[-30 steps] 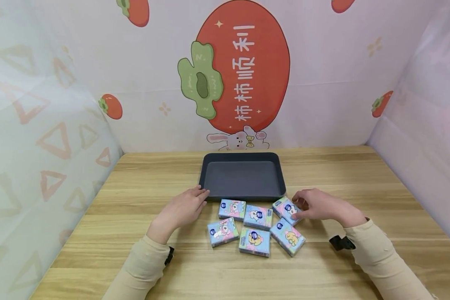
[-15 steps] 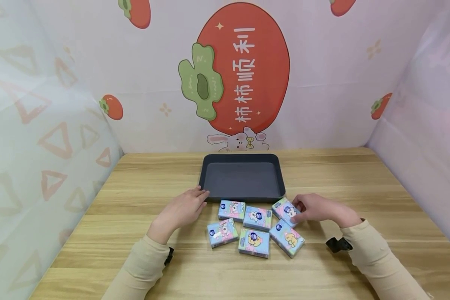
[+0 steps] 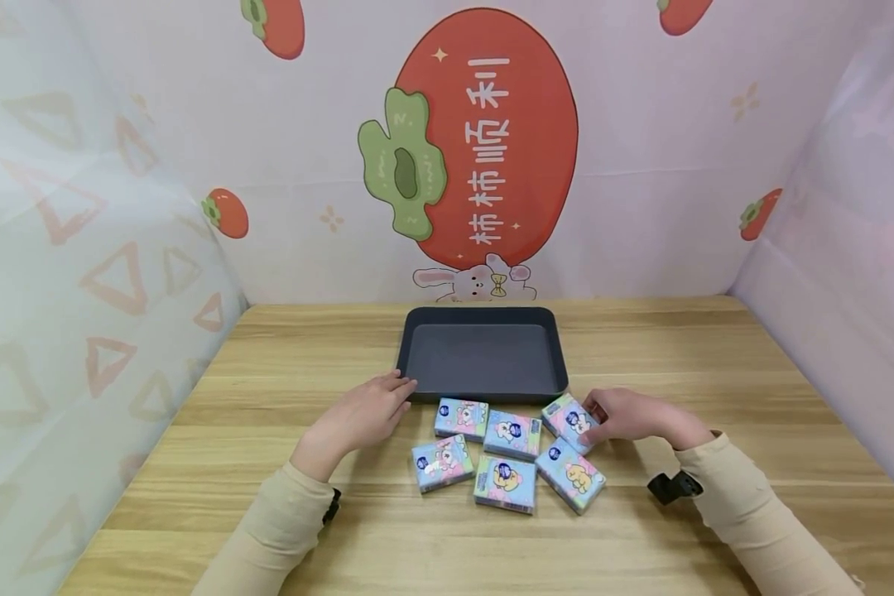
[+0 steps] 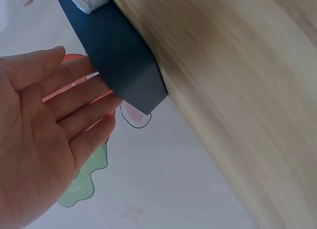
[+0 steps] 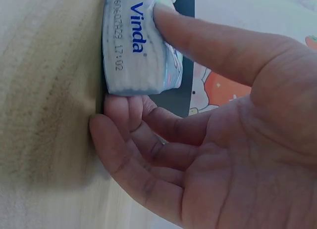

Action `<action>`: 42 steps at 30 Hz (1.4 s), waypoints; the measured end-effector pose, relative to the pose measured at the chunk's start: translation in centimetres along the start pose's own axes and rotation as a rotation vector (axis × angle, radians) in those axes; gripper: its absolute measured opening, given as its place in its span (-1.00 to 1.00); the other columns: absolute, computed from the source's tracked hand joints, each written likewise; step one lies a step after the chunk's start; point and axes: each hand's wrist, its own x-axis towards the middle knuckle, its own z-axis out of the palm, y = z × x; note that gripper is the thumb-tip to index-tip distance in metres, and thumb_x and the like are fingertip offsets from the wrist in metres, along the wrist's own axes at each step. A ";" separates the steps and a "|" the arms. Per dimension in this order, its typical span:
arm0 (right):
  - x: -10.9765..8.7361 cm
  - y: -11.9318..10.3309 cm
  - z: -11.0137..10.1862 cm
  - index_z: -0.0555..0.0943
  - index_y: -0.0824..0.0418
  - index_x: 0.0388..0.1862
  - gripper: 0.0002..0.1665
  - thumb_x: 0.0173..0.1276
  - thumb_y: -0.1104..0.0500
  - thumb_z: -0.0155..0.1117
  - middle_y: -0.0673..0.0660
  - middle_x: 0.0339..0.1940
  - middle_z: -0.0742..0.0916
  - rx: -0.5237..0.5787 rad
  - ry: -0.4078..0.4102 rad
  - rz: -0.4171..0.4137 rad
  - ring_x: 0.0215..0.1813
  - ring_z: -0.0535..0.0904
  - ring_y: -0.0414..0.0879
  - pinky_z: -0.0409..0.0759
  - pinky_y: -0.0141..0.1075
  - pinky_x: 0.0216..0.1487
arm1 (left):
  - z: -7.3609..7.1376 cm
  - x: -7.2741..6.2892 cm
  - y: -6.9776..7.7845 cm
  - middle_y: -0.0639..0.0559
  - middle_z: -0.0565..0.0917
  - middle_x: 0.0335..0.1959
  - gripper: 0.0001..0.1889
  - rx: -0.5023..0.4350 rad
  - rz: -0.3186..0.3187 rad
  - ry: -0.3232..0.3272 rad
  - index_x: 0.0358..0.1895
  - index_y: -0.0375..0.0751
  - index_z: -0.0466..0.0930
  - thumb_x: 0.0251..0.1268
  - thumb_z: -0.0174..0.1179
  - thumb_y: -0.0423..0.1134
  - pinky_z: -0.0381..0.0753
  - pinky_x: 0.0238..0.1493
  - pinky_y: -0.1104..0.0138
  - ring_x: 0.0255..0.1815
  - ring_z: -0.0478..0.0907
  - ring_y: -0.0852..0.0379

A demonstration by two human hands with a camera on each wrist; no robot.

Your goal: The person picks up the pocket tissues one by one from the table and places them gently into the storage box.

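My left hand lies with straight fingers at the left front corner of a dark grey baking tray. In the left wrist view, its fingertips are against the outer wall of the tray. My right hand grips a blue, cartoon-printed tissue pack just in front of the tray's right corner. From the right wrist, the thumb presses one face of this Vinda tissue pack, and the curled fingers sit at its end.
Several more tissue packs lie flat before the tray, among them ones at the left, middle, front and right. They stand close together on the wooden table. A printed cloth wall rises behind.
My right hand has drawn slightly closer around the upper right tissue pack, its fingers settling behind it. My left hand keeps its place at the tray.
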 end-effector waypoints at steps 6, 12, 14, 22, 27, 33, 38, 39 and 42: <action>-0.3 -0.1 -0.1 0.48 0.39 -0.05 -0.43 0.14 0.02 0.42 0.08 -0.31 0.56 0.003 0.001 0.005 -0.28 0.41 -0.11 0.42 -0.33 -0.31 | -0.1 -0.1 0.0 -0.27 0.45 0.28 -0.57 0.005 0.009 -0.014 0.27 -0.36 0.42 0.46 -0.03 -0.19 0.37 0.36 0.04 0.36 0.33 -0.16; -0.5 -0.1 0.2 0.50 0.36 -0.12 -0.53 0.15 0.06 0.41 0.06 -0.37 0.54 0.049 -0.018 0.010 -0.33 0.41 -0.13 0.39 -0.36 -0.37 | -0.1 -0.3 0.1 -0.27 0.44 0.29 -0.56 0.015 0.019 -0.021 0.28 -0.36 0.41 0.46 -0.03 -0.19 0.37 0.36 0.04 0.36 0.34 -0.17; -0.6 -0.1 0.3 0.50 0.35 -0.14 -0.55 0.16 0.08 0.40 0.06 -0.39 0.54 0.073 -0.025 0.019 -0.35 0.41 -0.14 0.40 -0.37 -0.39 | 0.0 -0.3 0.2 -0.28 0.43 0.29 -0.56 0.013 0.023 -0.017 0.27 -0.37 0.41 0.46 -0.03 -0.19 0.37 0.35 0.04 0.36 0.33 -0.17; -0.7 0.5 0.4 0.47 0.41 -0.07 -0.50 0.16 0.11 0.40 0.11 -0.33 0.58 0.189 -0.023 0.035 -0.36 0.48 -0.14 0.49 -0.37 -0.39 | 0.0 -0.4 0.3 -0.29 0.43 0.29 -0.56 0.003 0.018 -0.013 0.27 -0.40 0.41 0.45 -0.03 -0.21 0.36 0.36 0.03 0.36 0.32 -0.18; -0.9 1.0 0.2 0.41 0.48 0.00 -0.44 0.19 0.14 0.37 0.15 -0.31 0.60 0.268 -0.010 0.030 -0.38 0.57 -0.09 0.61 -0.29 -0.36 | 0.0 -0.4 0.3 -0.30 0.44 0.28 -0.57 0.007 0.020 -0.006 0.26 -0.40 0.42 0.45 -0.02 -0.21 0.38 0.35 0.02 0.35 0.34 -0.18; -1.3 1.1 -0.4 0.40 0.48 0.00 -0.47 0.23 0.14 0.35 0.17 -0.28 0.59 0.330 0.005 0.046 -0.32 0.61 -0.07 0.66 -0.22 -0.29 | -0.1 -0.4 0.2 -0.31 0.46 0.26 -0.58 0.006 0.028 0.006 0.24 -0.40 0.43 0.45 -0.03 -0.21 0.39 0.33 0.03 0.34 0.36 -0.19; -1.7 1.0 -0.8 0.41 0.50 0.02 -0.44 0.25 0.12 0.33 0.17 -0.27 0.58 0.354 0.042 0.072 -0.29 0.62 -0.06 0.68 -0.19 -0.25 | -0.2 -0.3 0.2 -0.32 0.47 0.25 -0.58 0.002 0.029 0.011 0.23 -0.41 0.43 0.45 -0.03 -0.21 0.41 0.32 0.03 0.32 0.37 -0.20; -1.8 1.0 -1.0 0.41 0.51 0.03 -0.44 0.26 0.11 0.32 0.18 -0.27 0.58 0.358 0.048 0.076 -0.28 0.62 -0.06 0.68 -0.19 -0.24 | -0.2 -0.3 0.1 -0.33 0.47 0.24 -0.58 0.003 0.029 0.012 0.23 -0.42 0.44 0.45 -0.03 -0.22 0.41 0.32 0.02 0.32 0.37 -0.21; -2.0 0.8 -1.4 0.40 0.54 0.06 -0.41 0.28 0.11 0.31 0.19 -0.25 0.59 0.366 0.058 0.085 -0.26 0.63 -0.05 0.70 -0.16 -0.21 | -0.3 -0.4 0.2 -0.33 0.47 0.24 -0.58 0.005 0.026 0.015 0.23 -0.41 0.44 0.44 -0.02 -0.21 0.41 0.31 0.02 0.31 0.38 -0.21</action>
